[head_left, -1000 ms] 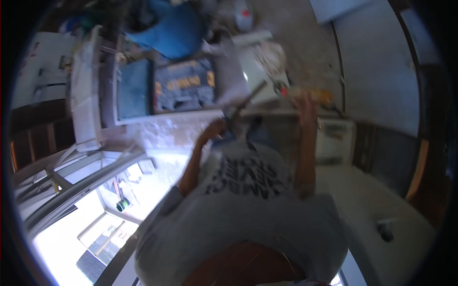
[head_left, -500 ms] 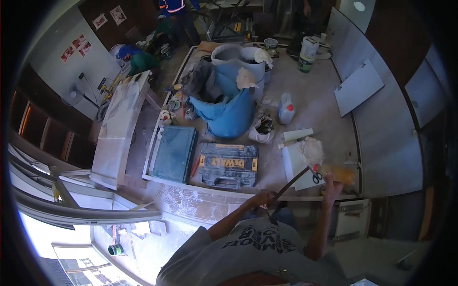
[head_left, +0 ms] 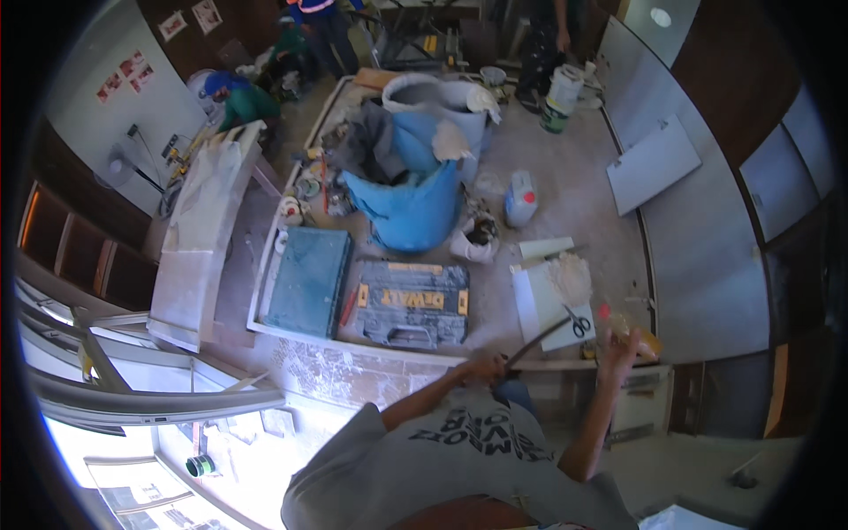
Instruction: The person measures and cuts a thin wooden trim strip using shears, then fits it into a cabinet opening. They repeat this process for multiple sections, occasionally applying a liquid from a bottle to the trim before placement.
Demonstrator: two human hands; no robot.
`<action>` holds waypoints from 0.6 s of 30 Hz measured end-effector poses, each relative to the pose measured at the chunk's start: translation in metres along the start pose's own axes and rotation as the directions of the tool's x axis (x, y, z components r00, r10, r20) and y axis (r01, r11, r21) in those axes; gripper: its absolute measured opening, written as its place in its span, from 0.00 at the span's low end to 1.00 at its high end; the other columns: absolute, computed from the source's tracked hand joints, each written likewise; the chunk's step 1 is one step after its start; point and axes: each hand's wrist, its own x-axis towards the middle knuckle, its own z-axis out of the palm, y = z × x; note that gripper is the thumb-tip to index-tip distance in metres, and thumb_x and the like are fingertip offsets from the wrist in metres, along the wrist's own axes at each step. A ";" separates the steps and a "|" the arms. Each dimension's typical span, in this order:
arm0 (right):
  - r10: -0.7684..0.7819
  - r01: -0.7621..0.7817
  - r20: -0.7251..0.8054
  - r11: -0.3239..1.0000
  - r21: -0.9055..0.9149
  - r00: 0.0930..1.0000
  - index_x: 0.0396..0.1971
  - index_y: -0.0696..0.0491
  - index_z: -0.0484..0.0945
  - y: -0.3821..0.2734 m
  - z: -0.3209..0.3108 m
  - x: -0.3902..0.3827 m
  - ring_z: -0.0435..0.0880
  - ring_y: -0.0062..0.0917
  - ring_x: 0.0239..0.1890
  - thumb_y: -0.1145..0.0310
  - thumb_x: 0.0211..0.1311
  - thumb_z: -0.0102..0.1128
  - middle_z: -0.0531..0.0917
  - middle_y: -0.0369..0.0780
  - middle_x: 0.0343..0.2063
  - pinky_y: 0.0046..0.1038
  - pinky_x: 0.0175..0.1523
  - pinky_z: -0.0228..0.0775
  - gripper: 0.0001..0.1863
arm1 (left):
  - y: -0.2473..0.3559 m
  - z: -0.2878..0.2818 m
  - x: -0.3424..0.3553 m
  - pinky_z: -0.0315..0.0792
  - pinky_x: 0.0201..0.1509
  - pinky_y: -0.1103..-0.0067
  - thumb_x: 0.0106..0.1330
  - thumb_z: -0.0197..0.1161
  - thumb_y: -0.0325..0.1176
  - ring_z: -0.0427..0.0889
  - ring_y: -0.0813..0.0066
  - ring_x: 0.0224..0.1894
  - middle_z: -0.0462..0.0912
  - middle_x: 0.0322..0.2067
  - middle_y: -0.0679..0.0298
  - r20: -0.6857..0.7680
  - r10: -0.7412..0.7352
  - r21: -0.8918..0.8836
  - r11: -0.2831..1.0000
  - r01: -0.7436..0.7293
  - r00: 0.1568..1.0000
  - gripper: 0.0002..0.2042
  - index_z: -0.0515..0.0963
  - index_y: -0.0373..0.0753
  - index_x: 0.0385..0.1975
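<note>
My left hand (head_left: pixel 486 367) grips a long, thin dark strip (head_left: pixel 539 344) that slants up toward a pair of black-handled scissors (head_left: pixel 579 327). A clear bottle of yellowish liquid with a red cap (head_left: pixel 645 344) is in my right hand (head_left: pixel 622 351), held over the counter's near right edge. Under the scissors lies a white sheet (head_left: pixel 533 296) with a pale, crumpled heap (head_left: pixel 570 281) on it. A black and yellow tool case (head_left: pixel 413 329) and a teal case (head_left: pixel 300 283) sit beyond my left hand.
A blue bag (head_left: pixel 402 212), a white jug (head_left: pixel 521 203) and buckets (head_left: pixel 561 97) stand farther back. A long board (head_left: pixel 181 291) is at left, above an open window frame (head_left: pixel 124 402). A crouching co-worker (head_left: pixel 243 102) and two standing people (head_left: pixel 322 40) are at the back.
The view has tilted up, bringing the room and co-workers into sight. In the last half second, my right hand and the bottle have shifted slightly right and down.
</note>
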 end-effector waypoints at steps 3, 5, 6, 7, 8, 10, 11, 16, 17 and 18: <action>-0.066 0.064 -0.031 0.996 -0.064 0.997 0.44 0.54 0.72 0.011 -0.006 0.008 0.79 0.30 0.46 0.58 0.64 0.55 0.79 0.42 0.43 0.34 0.52 0.73 0.17 | -0.020 -0.010 0.009 0.75 0.40 0.73 0.61 0.58 0.39 0.82 0.67 0.36 0.82 0.33 0.57 -0.059 0.079 0.360 0.931 -0.053 0.995 0.11 0.76 0.39 0.38; -0.109 0.089 -0.119 0.983 -0.160 0.987 0.39 0.57 0.74 0.017 -0.007 0.009 0.80 0.30 0.40 0.63 0.63 0.56 0.79 0.41 0.37 0.38 0.48 0.76 0.13 | -0.024 -0.016 0.011 0.75 0.35 0.73 0.61 0.58 0.38 0.82 0.68 0.33 0.81 0.31 0.58 0.048 0.286 0.512 0.816 -0.269 0.957 0.11 0.75 0.38 0.37; -0.159 0.106 -0.149 0.943 -0.314 0.976 0.35 0.58 0.72 0.018 -0.006 0.012 0.80 0.29 0.35 0.65 0.62 0.58 0.78 0.41 0.33 0.36 0.45 0.79 0.11 | -0.021 -0.017 0.010 0.75 0.33 0.73 0.61 0.59 0.38 0.82 0.68 0.31 0.80 0.30 0.58 0.081 0.329 0.538 0.780 -0.319 0.941 0.11 0.74 0.37 0.37; -0.174 0.133 -0.101 0.936 -0.325 0.980 0.36 0.58 0.70 0.018 -0.006 0.010 0.80 0.28 0.34 0.65 0.60 0.61 0.78 0.42 0.32 0.33 0.42 0.80 0.13 | -0.013 -0.021 0.015 0.75 0.31 0.73 0.61 0.59 0.37 0.81 0.69 0.29 0.80 0.29 0.59 0.086 0.374 0.519 0.774 -0.362 0.924 0.12 0.73 0.37 0.37; -0.151 0.113 -0.102 0.945 -0.306 0.983 0.39 0.58 0.70 0.018 -0.002 0.013 0.81 0.27 0.34 0.65 0.61 0.60 0.78 0.41 0.32 0.32 0.41 0.80 0.14 | -0.004 -0.023 0.007 0.73 0.27 0.77 0.59 0.60 0.36 0.77 0.74 0.25 0.76 0.27 0.63 -0.009 0.031 0.129 0.991 -0.029 0.999 0.11 0.72 0.37 0.36; -0.132 0.142 0.113 0.986 -0.092 0.985 0.44 0.56 0.68 0.015 0.005 0.011 0.81 0.28 0.37 0.65 0.61 0.59 0.77 0.41 0.36 0.32 0.41 0.80 0.16 | 0.030 -0.025 -0.010 0.70 0.24 0.83 0.56 0.62 0.34 0.72 0.80 0.22 0.73 0.24 0.67 -0.118 -0.234 -0.318 0.929 0.187 0.965 0.11 0.70 0.38 0.35; -0.106 0.106 0.011 0.989 -0.103 0.994 0.46 0.55 0.67 0.014 0.008 0.009 0.80 0.28 0.38 0.65 0.61 0.59 0.77 0.40 0.38 0.32 0.41 0.80 0.17 | 0.048 -0.026 -0.013 0.70 0.25 0.83 0.56 0.61 0.33 0.72 0.81 0.23 0.73 0.25 0.67 -0.086 -0.308 -0.300 0.915 0.271 0.947 0.11 0.71 0.37 0.35; -0.011 0.008 -0.025 0.996 -0.089 1.000 0.50 0.51 0.64 0.013 0.018 0.012 0.79 0.29 0.42 0.65 0.62 0.58 0.75 0.40 0.43 0.34 0.41 0.80 0.19 | 0.086 -0.026 -0.021 0.71 0.25 0.84 0.56 0.61 0.32 0.73 0.80 0.25 0.73 0.26 0.66 -0.071 -0.351 -0.328 0.892 0.311 0.934 0.11 0.70 0.36 0.36; 0.001 -0.004 -0.035 0.996 -0.092 0.999 0.49 0.51 0.65 0.015 0.016 0.013 0.79 0.29 0.42 0.65 0.62 0.58 0.75 0.40 0.43 0.34 0.41 0.80 0.19 | 0.085 -0.026 -0.022 0.71 0.26 0.85 0.56 0.61 0.31 0.73 0.81 0.26 0.73 0.27 0.66 -0.067 -0.386 -0.317 0.883 0.347 0.920 0.12 0.70 0.35 0.37; 0.009 -0.012 -0.027 0.994 -0.106 1.000 0.49 0.51 0.65 0.016 0.013 0.015 0.79 0.29 0.41 0.65 0.61 0.59 0.75 0.40 0.42 0.34 0.41 0.80 0.19 | 0.082 -0.027 -0.022 0.72 0.27 0.85 0.57 0.61 0.31 0.73 0.81 0.26 0.73 0.27 0.66 -0.080 -0.380 -0.315 0.887 0.338 0.922 0.12 0.70 0.34 0.37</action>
